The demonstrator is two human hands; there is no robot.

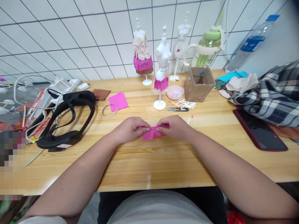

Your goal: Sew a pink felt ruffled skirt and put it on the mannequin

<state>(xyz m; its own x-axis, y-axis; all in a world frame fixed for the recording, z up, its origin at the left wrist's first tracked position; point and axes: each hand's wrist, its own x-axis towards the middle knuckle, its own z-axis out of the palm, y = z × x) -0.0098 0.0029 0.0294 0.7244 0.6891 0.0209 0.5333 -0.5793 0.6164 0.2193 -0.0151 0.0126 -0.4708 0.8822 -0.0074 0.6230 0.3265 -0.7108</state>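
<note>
Both hands meet over the middle of the wooden table [163, 161], pinching one piece of pink crepe paper [151, 133] between them. My left hand [130, 128] grips its left end and my right hand [174, 127] grips its right end. The paper is bunched and folded, resting on or just above the tabletop. Just behind the hands stands a small white mannequin with a pink paper skirt [161, 67], and small black scissors [178, 109] lie next to white paper scraps [184, 103].
Two more mannequins [142, 53] [181, 43] stand at the back, by a pink dish [175, 92], cardboard box [198, 83] and green-lidded jug [207, 46]. A black headband device [67, 121], pink square [118, 101] and wire ring [109, 110] lie left. A phone [259, 130] and plaid cloth [273, 96] sit right.
</note>
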